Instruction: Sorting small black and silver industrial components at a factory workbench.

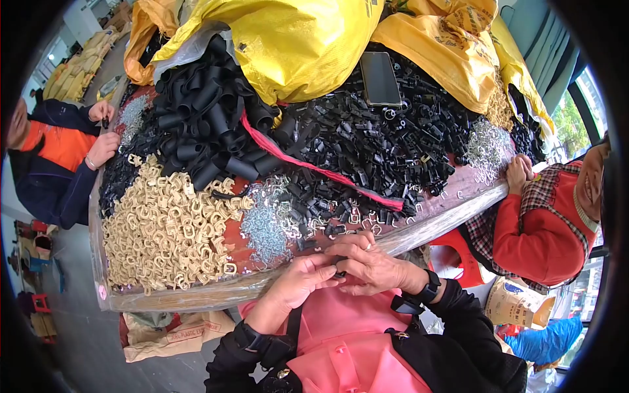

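Observation:
Both of my hands meet just over the table's near edge, above my pink apron. Between the fingertips sits a small black plastic part (340, 267), mostly covered by fingers. My left hand (300, 281) pinches it from the left, and my right hand (368, 265) closes on it from the right. Just beyond them lie scattered silver U-shaped metal pieces (354, 216) and a pile of tiny silvery-blue pieces (263, 229). Farther back spreads a heap of small black parts (341, 141), crossed by a red strip (308, 164).
Beige U-shaped parts (167, 229) are heaped at left, with black tubes (209, 118) behind. A yellow sack (301, 46) and a phone (380, 78) lie at the back. Two people work at the sides, one in orange (56, 154), one with red sleeves (537, 229). The table edge (196, 298) is plastic-wrapped.

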`<action>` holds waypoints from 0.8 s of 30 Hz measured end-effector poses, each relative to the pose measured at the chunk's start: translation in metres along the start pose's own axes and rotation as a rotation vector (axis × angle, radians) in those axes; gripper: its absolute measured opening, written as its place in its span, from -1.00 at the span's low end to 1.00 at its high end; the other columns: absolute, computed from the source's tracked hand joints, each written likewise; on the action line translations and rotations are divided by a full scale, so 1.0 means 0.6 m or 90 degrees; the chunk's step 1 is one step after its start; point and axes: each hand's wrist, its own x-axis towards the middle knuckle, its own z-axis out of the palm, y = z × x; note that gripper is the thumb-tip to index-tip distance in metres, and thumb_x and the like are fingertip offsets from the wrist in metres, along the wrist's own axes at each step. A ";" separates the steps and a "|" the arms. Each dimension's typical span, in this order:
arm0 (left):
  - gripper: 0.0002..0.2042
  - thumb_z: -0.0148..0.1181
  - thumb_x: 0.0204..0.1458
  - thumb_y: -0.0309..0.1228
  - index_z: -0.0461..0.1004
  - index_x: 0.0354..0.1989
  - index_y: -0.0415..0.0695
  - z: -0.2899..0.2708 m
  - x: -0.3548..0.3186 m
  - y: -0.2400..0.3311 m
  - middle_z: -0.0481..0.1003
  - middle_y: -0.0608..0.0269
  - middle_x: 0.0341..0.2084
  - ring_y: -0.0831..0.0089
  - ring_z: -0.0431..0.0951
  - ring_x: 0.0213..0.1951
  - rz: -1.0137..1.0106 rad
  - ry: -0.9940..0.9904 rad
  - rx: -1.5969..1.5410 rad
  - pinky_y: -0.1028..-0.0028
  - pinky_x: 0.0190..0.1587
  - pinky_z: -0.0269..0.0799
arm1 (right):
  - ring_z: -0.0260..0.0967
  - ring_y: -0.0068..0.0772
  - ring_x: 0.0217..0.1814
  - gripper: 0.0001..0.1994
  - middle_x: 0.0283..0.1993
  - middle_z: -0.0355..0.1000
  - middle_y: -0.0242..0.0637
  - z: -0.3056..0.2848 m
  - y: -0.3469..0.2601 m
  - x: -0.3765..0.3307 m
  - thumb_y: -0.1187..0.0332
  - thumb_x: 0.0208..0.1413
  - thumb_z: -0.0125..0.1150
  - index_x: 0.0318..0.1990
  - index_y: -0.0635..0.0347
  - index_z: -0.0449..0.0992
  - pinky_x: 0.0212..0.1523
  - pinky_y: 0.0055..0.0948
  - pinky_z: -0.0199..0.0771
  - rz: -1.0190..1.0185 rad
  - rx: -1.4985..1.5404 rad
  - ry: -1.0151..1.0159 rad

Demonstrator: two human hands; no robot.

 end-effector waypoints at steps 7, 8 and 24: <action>-0.68 -0.05 0.03 -0.48 0.23 -0.03 -0.29 0.002 -0.003 0.005 0.38 0.16 -0.18 0.37 0.45 -0.20 0.002 0.013 -0.032 0.47 -0.15 0.38 | -0.04 -0.09 0.15 -0.58 0.12 0.06 -0.23 0.000 -0.004 0.002 0.28 -0.34 0.26 -0.19 0.06 0.40 0.03 -0.14 -0.05 0.013 0.037 0.065; -0.68 -0.05 0.03 -0.48 0.23 -0.03 -0.29 0.001 -0.003 0.004 0.38 0.16 -0.18 0.37 0.45 -0.20 0.002 0.013 -0.031 0.47 -0.15 0.38 | -0.04 -0.07 0.16 -0.58 0.13 0.07 -0.22 -0.002 -0.003 0.001 0.29 -0.34 0.26 -0.18 0.07 0.40 0.05 -0.13 -0.06 0.011 0.069 0.087; -0.67 -0.02 0.02 -0.47 0.23 -0.02 -0.28 -0.002 -0.002 -0.002 0.38 0.19 -0.18 0.41 0.44 -0.21 0.006 0.021 -0.030 0.49 -0.12 0.36 | -0.01 -0.04 0.12 -0.64 0.06 0.15 -0.22 -0.023 -0.010 0.002 0.29 -0.30 0.25 -0.23 0.09 0.45 0.02 -0.17 -0.01 0.053 0.064 0.090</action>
